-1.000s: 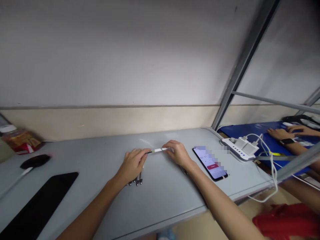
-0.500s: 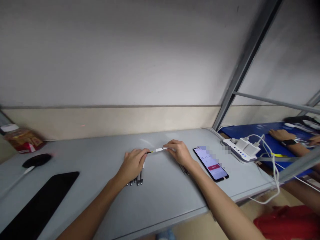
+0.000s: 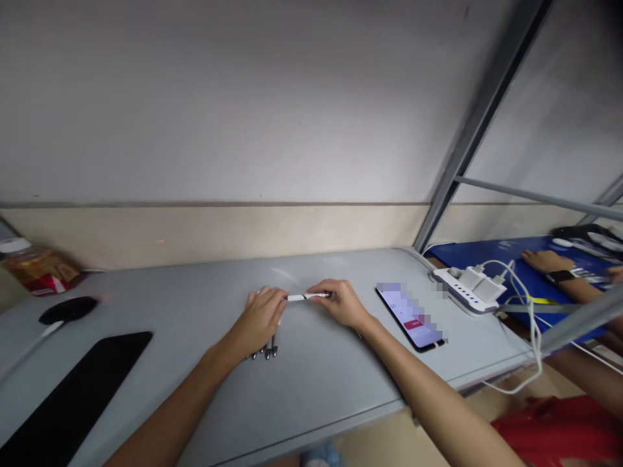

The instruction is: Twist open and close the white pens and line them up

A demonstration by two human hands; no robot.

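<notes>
A white pen (image 3: pixel 296 298) lies level between my two hands, just above the grey desk. My left hand (image 3: pixel 261 316) pinches its left end, fingers closed. From the other side, the thumb and fingers of my right hand (image 3: pixel 342 303) grip the pen, and a shiny end shows among those fingertips. Several pens with silvery tips (image 3: pixel 268 353) lie on the desk beneath my left hand, which hides most of their length. Whatever lies beneath my right wrist is almost wholly covered.
Right of my hands lies a lit phone (image 3: pixel 411 318), with a white power strip (image 3: pixel 464 292) and looping cables beyond. A black mat (image 3: pixel 80 395), a round black pad (image 3: pixel 68 311) and a jar (image 3: pixel 41 267) stand left. Another person's hand (image 3: pixel 542 261) rests on a blue table.
The dark, yellowish end at my left fingers has gone into the white barrel. My right hand has moved slightly left, and the gap between the parts has closed.
</notes>
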